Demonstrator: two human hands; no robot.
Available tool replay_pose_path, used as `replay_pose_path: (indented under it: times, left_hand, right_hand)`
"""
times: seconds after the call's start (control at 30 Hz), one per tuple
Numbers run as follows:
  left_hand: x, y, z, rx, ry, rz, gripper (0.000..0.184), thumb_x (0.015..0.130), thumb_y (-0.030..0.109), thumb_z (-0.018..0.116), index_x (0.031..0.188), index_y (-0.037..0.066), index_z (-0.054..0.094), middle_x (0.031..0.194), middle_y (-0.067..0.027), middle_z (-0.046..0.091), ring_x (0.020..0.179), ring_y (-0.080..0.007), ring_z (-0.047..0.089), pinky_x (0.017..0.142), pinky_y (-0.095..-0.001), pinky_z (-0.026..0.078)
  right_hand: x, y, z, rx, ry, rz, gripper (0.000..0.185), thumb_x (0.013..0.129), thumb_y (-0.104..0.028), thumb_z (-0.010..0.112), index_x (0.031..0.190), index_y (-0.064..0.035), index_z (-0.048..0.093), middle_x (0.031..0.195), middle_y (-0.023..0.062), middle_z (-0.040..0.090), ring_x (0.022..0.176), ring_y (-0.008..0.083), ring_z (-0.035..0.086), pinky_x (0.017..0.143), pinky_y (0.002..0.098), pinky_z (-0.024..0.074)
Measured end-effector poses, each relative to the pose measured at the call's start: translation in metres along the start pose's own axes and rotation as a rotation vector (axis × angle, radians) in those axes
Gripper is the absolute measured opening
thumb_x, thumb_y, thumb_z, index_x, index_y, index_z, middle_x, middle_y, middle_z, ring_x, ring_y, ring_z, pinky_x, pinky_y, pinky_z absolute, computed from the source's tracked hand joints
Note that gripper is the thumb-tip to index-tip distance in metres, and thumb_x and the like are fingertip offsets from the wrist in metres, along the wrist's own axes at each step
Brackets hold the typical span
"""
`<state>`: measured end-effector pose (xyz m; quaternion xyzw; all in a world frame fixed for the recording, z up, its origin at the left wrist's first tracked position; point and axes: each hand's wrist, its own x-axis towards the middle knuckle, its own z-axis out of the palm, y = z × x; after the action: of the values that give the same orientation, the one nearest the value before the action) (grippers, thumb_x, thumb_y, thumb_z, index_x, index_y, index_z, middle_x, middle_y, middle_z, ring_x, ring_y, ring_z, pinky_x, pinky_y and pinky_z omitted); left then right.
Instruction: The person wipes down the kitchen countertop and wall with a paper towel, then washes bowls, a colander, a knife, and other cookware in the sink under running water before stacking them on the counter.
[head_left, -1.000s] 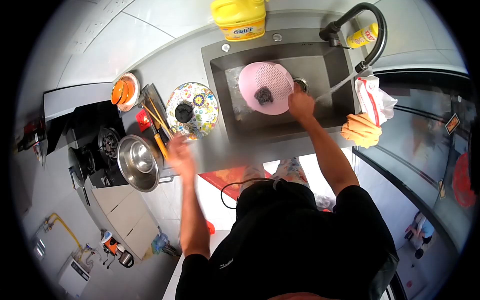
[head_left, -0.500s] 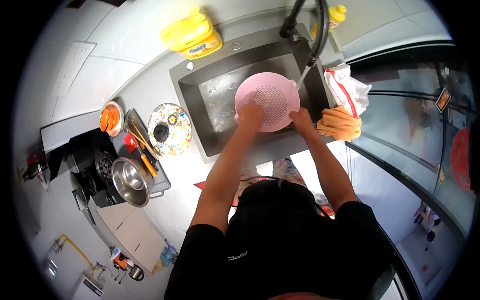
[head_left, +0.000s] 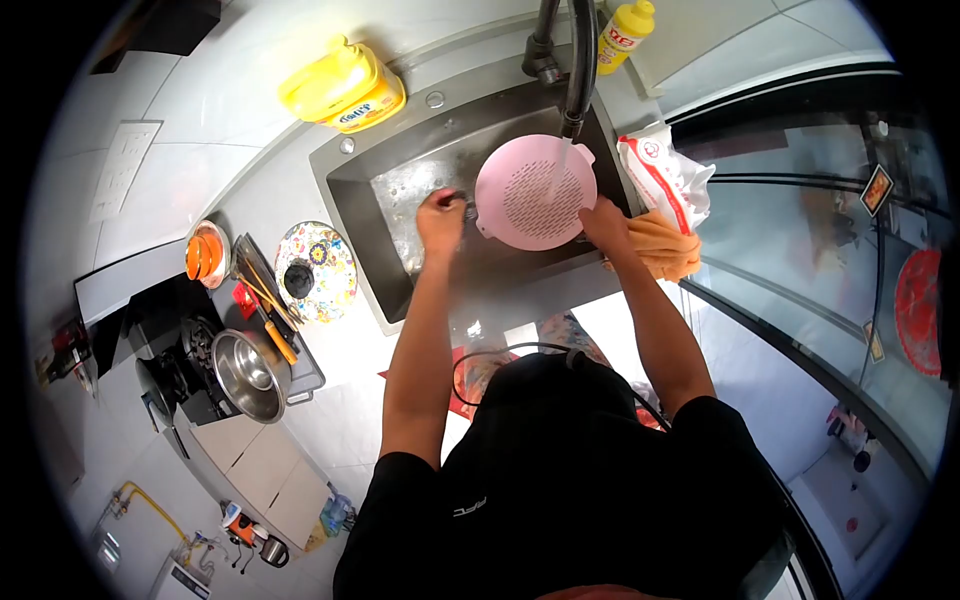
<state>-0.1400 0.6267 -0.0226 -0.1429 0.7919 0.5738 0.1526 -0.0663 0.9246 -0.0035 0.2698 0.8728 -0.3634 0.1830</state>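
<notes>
In the head view a pink colander (head_left: 500, 180), with a perforated bottom, is over the dark sink (head_left: 350, 220). Water from the black tap (head_left: 578, 90) runs down into it. My right hand (head_left: 606, 226) grips the colander's near right rim, fingers partly hidden. Left of the colander, apart from its rim, my left hand (head_left: 440, 228) is closed with its fingers curled. Something small and dark shows at these fingers, too blurred to name.
An orange cloth (head_left: 660, 247) and a white-and-red packet (head_left: 665, 180) lie on the sink's right edge. Yellow bottles (head_left: 355, 90) stand behind it. A flowered lid (head_left: 318, 270) and a steel pot (head_left: 250, 375) are to the left.
My left hand has come out of the colander and moved left over the sink. My right hand still holds the rim. The water stream now falls inside the colander instead of at its edge.
</notes>
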Motion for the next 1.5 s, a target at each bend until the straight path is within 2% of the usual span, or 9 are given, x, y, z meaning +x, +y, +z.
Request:
replay_pose_path:
  times: [0.17, 0.33, 0.57, 0.77, 0.9, 1.1, 1.2, 1.3, 1.5]
  left_hand:
    - [-0.022, -0.02, -0.006, 0.631, 0.324, 0.341, 0.035, 0.08, 0.019, 0.066, 0.108, -0.003, 0.069, 0.109, -0.0234, 0.063, 0.093, -0.0364, 0.066, 0.083, -0.0441, 0.053]
    - [-0.056, 0.012, 0.115, -0.277, -0.347, 0.09, 0.04, 0.094, 0.022, 0.065, 0.128, 0.001, 0.061, 0.111, -0.0088, 0.067, 0.101, -0.0177, 0.062, 0.087, -0.0304, 0.049]
    - [-0.028, 0.005, 0.127, -0.516, -0.249, -0.272, 0.025, 0.093, 0.016, 0.058, 0.116, 0.005, 0.062, 0.103, -0.0044, 0.067, 0.09, -0.015, 0.063, 0.077, -0.0304, 0.052]
    - [-0.042, 0.0, 0.122, -0.528, -0.224, -0.159, 0.023, 0.1, 0.019, 0.055, 0.116, 0.005, 0.063, 0.1, -0.0035, 0.068, 0.088, -0.011, 0.063, 0.074, -0.0267, 0.052]
    - [-0.053, 0.014, 0.117, -0.467, -0.091, -0.126, 0.024, 0.103, 0.023, 0.055, 0.111, 0.003, 0.065, 0.1, -0.0036, 0.068, 0.09, -0.0093, 0.062, 0.077, -0.0241, 0.051]
    - [-0.042, 0.042, 0.091, -0.693, 0.009, -0.118, 0.026, 0.103, 0.025, 0.055, 0.113, 0.002, 0.062, 0.102, -0.0063, 0.067, 0.09, -0.0145, 0.063, 0.083, -0.0301, 0.052]
    - [-0.022, 0.034, 0.084, -0.77, 0.024, -0.127, 0.036, 0.104, 0.031, 0.048, 0.124, 0.002, 0.057, 0.119, -0.0108, 0.063, 0.106, -0.0233, 0.061, 0.096, -0.0398, 0.049]
    - [-0.026, 0.024, 0.086, -0.937, 0.009, -0.227, 0.044, 0.106, 0.035, 0.041, 0.135, 0.003, 0.049, 0.133, -0.0127, 0.057, 0.121, -0.0289, 0.055, 0.105, -0.0457, 0.044]
    - [-0.043, 0.004, 0.107, -1.108, -0.099, -0.337, 0.054, 0.107, 0.04, 0.035, 0.147, 0.004, 0.036, 0.146, -0.0161, 0.046, 0.132, -0.0343, 0.047, 0.112, -0.0512, 0.038]
  right_hand:
    - [-0.007, -0.006, -0.008, -0.07, 0.017, -0.033, 0.042, 0.086, -0.028, 0.055, 0.117, -0.001, 0.062, 0.106, 0.029, 0.067, 0.104, 0.0453, 0.063, 0.093, 0.0515, 0.049]
    - [-0.033, -0.047, -0.004, -0.245, 0.11, -0.147, 0.047, 0.088, -0.031, 0.056, 0.126, -0.0033, 0.054, 0.099, 0.0268, 0.069, 0.095, 0.0423, 0.067, 0.084, 0.0529, 0.0518]
    - [-0.052, -0.036, 0.008, 0.016, -0.035, -0.53, 0.051, 0.083, -0.018, 0.067, 0.13, -0.0042, 0.052, 0.099, 0.0191, 0.068, 0.09, 0.0368, 0.068, 0.079, 0.0457, 0.0534]
    - [-0.04, -0.036, 0.021, 0.265, 0.287, -0.634, 0.045, 0.088, -0.015, 0.059, 0.132, -0.0042, 0.054, 0.13, 0.017, 0.058, 0.116, 0.0386, 0.055, 0.1, 0.0418, 0.045]
    - [0.004, -0.041, 0.042, -0.104, 0.4, -0.818, 0.044, 0.092, -0.02, 0.054, 0.133, -0.0062, 0.056, 0.135, 0.0151, 0.055, 0.12, 0.037, 0.054, 0.101, 0.0417, 0.0437]
    - [0.108, 0.014, 0.078, 0.824, -0.318, -0.092, 0.042, 0.096, -0.023, 0.05, 0.131, -0.0015, 0.057, 0.127, 0.0196, 0.06, 0.119, 0.0333, 0.056, 0.103, 0.0374, 0.0422]
    - [0.097, 0.031, 0.092, 0.635, -0.209, -0.252, 0.042, 0.096, -0.022, 0.047, 0.13, -0.0002, 0.057, 0.125, 0.023, 0.059, 0.118, 0.0313, 0.056, 0.101, 0.0352, 0.0428]
    - [0.041, 0.021, 0.103, 1.081, -0.026, 0.039, 0.042, 0.096, -0.02, 0.046, 0.131, -0.0001, 0.056, 0.125, 0.0244, 0.059, 0.12, 0.0313, 0.056, 0.103, 0.0358, 0.0413]
    - [-0.014, -0.03, 0.078, 0.261, 0.438, -0.415, 0.049, 0.1, -0.024, 0.047, 0.142, 0.0013, 0.046, 0.137, 0.0208, 0.055, 0.132, 0.0341, 0.048, 0.113, 0.0389, 0.0331]
